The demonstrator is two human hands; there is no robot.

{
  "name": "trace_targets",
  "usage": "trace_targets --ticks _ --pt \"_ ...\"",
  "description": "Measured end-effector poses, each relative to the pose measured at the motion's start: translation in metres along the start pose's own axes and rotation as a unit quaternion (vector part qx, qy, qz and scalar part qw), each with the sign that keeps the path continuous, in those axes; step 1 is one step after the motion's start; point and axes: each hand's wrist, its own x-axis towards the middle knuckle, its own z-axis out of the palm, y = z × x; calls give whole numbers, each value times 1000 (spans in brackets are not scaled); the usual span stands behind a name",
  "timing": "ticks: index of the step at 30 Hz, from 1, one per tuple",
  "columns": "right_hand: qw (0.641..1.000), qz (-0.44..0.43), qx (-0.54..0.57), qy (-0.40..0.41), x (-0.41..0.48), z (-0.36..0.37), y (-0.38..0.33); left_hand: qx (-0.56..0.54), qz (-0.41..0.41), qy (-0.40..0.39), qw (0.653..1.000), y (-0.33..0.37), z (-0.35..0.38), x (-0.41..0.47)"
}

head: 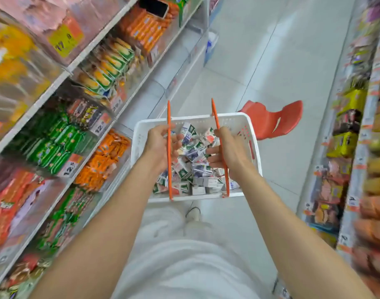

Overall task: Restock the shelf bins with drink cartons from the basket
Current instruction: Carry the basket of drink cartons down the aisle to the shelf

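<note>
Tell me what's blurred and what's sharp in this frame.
Head view: left shelves and right shelves smear with motion blur; the white basket, drink cartons, left hand and right hand gripping the orange handles are fairly sharp; the wide-angle lens bends the shelf lines; floor tiles look bright, washed out.

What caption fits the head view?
Left hand and right hand hold a basket of drink cartons by its handles.

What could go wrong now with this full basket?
The basket is piled with cartons; if the left hand slips off the left handle, or the right hand off the right handle, it may tip and spill. The red seat stands on the floor ahead: a possible trip.
</note>
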Motion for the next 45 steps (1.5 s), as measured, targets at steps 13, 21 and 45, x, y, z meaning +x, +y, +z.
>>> trace_targets --ticks 13,21,45 --pt "949 -84 -293 -82 334 -27 -166 -111 -53 165 979 59 136 252" --pt "842 -53 -468 -264 554 -41 -152 -152 -61 262 951 16 175 403" --pt "562 -145 -785 -216 784 14 -21 320 -144 387 853 -114 96 599"
